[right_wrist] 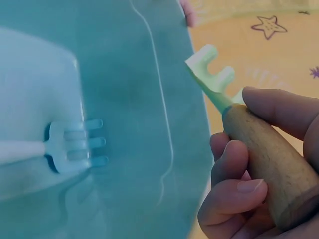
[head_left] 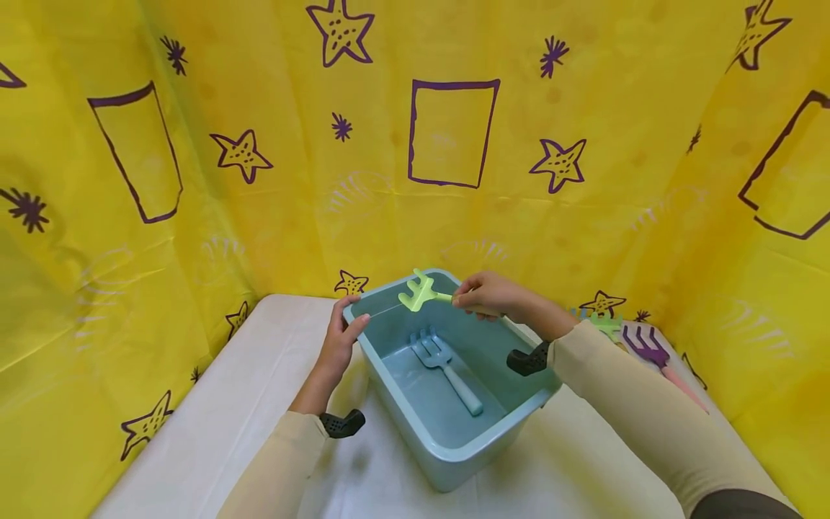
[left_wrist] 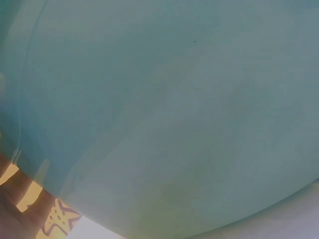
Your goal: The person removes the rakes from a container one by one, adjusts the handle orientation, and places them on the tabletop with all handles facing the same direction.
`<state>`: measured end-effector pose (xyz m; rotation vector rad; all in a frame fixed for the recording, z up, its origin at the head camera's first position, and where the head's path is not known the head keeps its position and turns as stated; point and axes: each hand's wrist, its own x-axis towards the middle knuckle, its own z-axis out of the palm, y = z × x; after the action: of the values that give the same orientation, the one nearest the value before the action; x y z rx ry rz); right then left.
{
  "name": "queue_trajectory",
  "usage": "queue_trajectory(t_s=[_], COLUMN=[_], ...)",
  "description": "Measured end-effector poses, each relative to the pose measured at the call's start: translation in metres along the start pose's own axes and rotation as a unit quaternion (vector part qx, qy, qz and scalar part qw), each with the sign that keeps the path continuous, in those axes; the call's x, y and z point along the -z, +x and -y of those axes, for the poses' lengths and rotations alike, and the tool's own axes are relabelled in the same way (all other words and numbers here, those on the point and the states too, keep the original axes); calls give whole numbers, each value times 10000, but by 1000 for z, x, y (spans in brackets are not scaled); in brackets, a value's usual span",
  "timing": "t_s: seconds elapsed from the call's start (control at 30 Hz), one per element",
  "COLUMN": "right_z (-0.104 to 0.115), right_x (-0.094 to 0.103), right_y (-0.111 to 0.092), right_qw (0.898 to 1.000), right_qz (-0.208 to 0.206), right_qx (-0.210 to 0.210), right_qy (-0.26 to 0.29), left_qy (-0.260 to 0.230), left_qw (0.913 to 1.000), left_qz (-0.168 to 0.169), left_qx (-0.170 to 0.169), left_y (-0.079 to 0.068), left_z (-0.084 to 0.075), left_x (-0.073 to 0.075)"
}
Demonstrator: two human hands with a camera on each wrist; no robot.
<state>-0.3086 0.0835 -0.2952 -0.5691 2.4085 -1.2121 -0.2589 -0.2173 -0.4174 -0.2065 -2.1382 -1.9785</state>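
My right hand (head_left: 488, 294) grips the wooden handle (right_wrist: 266, 164) of a small rake with a light green head (head_left: 418, 292), held over the far part of a blue-green plastic bin (head_left: 447, 453). The rake's tines point left in the head view. At the bin's far left corner my left hand (head_left: 338, 339) holds the rim, thumb on the inner side. On the bin's floor lies a blue garden fork (head_left: 447, 367), its tines toward the far wall. A thin pale line runs between the left thumb and the rake head in the head view.
The bin stands on a white-covered table (head_left: 259, 404). To the right, partly behind my right arm, lie a purple fork (head_left: 648, 347) with a pink handle and a green rake head (head_left: 604, 324). Yellow patterned cloth (head_left: 389, 216) surrounds the table.
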Motion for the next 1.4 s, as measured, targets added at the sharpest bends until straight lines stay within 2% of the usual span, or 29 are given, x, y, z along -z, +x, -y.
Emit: queue_trajectory(t_s=[0.23,0.43,0.7,0.9,1.07,1.4], right_z=[-12,-19,-37,-52,-74,-120], right_x=[14,31,54,65,63,42], right_y=[-13,-27,-50,-68,-80,-96], right_qw=[9993,9973,9924,9898,9878,9831], right_qz=[-223,-676,-1108,-1209,-1227,-1397], right_qx=[-32,-78,-378,-646,-734,-924], right_qy=[310,273,385,386,617,739], left_qy=[-67,-99,-231,-131,-127,-82], left_qw=[9999,9999,9995,9999,9998,9999], left_qz=[-39,-15,173,-2,-36,-46], left_qx=[-109,-53,96,42,-116,-73], left_y=[0,1,-2,-2,-1,0], left_z=[4,2,-9,-7,-2,-1], left_x=[-1,-1,-3,-3,-2,-3])
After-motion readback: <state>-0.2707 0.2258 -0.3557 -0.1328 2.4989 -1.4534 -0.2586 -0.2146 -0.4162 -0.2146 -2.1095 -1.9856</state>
